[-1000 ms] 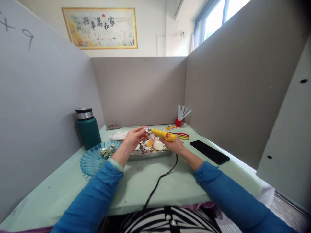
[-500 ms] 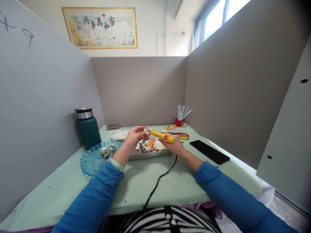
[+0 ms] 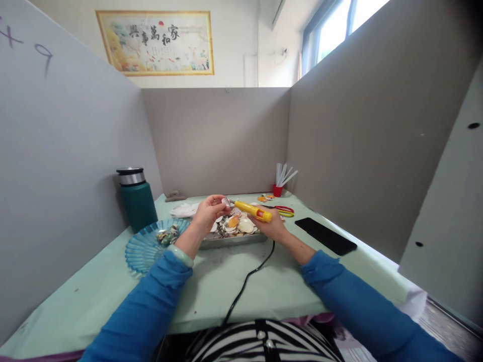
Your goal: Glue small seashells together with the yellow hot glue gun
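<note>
My left hand (image 3: 206,213) pinches a small whitish shell (image 3: 226,202) between thumb and fingers, above a metal tray (image 3: 234,242) heaped with loose shells (image 3: 245,227). From the right, my right hand (image 3: 273,226) grips a yellow hot glue gun (image 3: 252,210) with a red part near its back end. The gun's tip points left and is close to the held shell; whether they touch I cannot tell. A black cord (image 3: 247,281) runs from under my right hand down to the table's front edge.
On the left stand a blue ribbed plate (image 3: 139,251) with small shell pieces and a green bottle (image 3: 138,203). Scissors (image 3: 285,210), a black phone (image 3: 325,235) and a red cup (image 3: 277,191) of white sticks are to the right. Grey partitions (image 3: 215,141) enclose the table.
The shell in my left fingers has turned slightly. My right hand and the glue gun have barely shifted.
</note>
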Demonstrator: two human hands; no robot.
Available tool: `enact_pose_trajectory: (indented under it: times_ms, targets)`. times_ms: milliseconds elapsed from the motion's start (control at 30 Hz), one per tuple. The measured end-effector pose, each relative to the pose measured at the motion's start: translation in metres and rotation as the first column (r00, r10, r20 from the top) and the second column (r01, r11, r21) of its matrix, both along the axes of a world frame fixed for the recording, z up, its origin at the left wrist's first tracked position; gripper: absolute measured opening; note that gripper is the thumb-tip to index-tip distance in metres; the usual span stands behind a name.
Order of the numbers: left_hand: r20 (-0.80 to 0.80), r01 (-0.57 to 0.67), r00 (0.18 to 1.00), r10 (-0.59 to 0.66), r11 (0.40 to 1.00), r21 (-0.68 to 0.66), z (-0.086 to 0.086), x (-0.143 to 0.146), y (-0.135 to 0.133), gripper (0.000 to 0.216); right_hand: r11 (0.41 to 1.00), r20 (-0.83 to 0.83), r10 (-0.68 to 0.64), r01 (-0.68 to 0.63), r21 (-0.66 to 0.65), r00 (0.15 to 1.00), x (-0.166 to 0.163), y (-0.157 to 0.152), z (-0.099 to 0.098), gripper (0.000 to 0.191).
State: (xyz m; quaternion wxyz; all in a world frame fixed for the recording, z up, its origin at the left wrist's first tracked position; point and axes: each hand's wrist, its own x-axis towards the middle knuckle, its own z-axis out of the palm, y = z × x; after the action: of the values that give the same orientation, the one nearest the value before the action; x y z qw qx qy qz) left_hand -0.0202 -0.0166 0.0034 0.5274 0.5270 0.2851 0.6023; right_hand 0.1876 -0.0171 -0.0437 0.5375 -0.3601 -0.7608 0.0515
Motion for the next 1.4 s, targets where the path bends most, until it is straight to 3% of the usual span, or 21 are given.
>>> enact_pose_trajectory:
  times_ms: [667, 967, 1400]
  targets:
    - [0.024, 0.077, 0.997, -0.076, 0.996, -0.035, -0.004, -0.004, 0.006, 0.031, 1.000, 0.001, 0.027, -0.027, -0.005, 1.000, 0.000, 0.003, -0.003, 0.026]
    - [0.094, 0.149, 0.985, -0.142, 0.986, -0.080, 0.001, -0.001, 0.000, 0.029, 0.999, -0.085, -0.011, 0.008, -0.035, 0.996, 0.000, 0.006, -0.002, 0.027]
    - [0.090, 0.227, 0.971, -0.220, 0.971, -0.081, -0.007, -0.007, 0.012, 0.026, 0.999, -0.085, -0.009, 0.006, -0.035, 0.996, 0.000, 0.005, -0.002, 0.028]
